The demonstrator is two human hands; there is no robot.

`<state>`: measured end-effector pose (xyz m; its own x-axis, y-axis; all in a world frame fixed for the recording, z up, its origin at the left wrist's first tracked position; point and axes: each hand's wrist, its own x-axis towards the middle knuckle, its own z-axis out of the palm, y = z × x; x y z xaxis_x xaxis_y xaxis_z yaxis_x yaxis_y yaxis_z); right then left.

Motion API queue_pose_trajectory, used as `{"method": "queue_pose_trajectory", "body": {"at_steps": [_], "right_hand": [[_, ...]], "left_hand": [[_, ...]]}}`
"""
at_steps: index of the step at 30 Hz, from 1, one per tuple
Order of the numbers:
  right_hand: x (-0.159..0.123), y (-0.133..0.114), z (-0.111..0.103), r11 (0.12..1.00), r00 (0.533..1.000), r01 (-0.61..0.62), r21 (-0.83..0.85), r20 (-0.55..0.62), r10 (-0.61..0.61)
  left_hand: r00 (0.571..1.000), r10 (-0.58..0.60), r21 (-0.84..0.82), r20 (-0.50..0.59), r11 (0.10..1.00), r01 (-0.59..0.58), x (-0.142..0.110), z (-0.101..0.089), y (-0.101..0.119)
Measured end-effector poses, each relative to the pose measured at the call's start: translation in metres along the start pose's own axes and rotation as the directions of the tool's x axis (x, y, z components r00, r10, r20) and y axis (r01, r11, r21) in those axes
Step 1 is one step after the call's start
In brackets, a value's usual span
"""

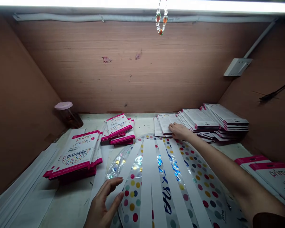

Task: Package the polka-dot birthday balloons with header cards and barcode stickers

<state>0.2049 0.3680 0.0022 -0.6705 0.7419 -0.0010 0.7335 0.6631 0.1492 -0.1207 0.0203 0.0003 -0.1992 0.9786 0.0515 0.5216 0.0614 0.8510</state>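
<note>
A clear foil balloon (pixel 131 207) with colourful dots and dark lettering lies flat in front of me, with several white paper strips (pixel 147 164) lengthwise over it. My left hand (pixel 106 199) is at the balloon's left edge, thumb and fingers apart, holding nothing. Stretched across the balloon, my right arm reaches the back row, where my right hand (pixel 179 130) has its fingers closed at the front edge of a white balloon packet (pixel 167 122). The thumb's grip underneath is hidden. More white packets (pixel 199 118) with pink edges lean in overlapping stacks to its right.
Pink-and-white "prima birthday" packets (pixel 78 155) are piled at left, with a smaller pile (pixel 120 128) behind. Long white paper strips (pixel 26 180) lie far left. A lidded jar (pixel 68 115) stands at the back left corner. More packets (pixel 270 174) lie at right. Beads (pixel 161 22) hang from above.
</note>
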Motion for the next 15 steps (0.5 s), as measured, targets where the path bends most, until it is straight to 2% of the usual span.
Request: {"method": "queue_pose_trajectory", "body": {"at_steps": [15], "right_hand": [[0.005,0.022,-0.011,0.981,0.982,0.182,-0.068,0.054,-0.178]], "left_hand": [[1.0,-0.015,-0.084,0.022,0.996,0.017,0.0,0.002,0.0]]}}
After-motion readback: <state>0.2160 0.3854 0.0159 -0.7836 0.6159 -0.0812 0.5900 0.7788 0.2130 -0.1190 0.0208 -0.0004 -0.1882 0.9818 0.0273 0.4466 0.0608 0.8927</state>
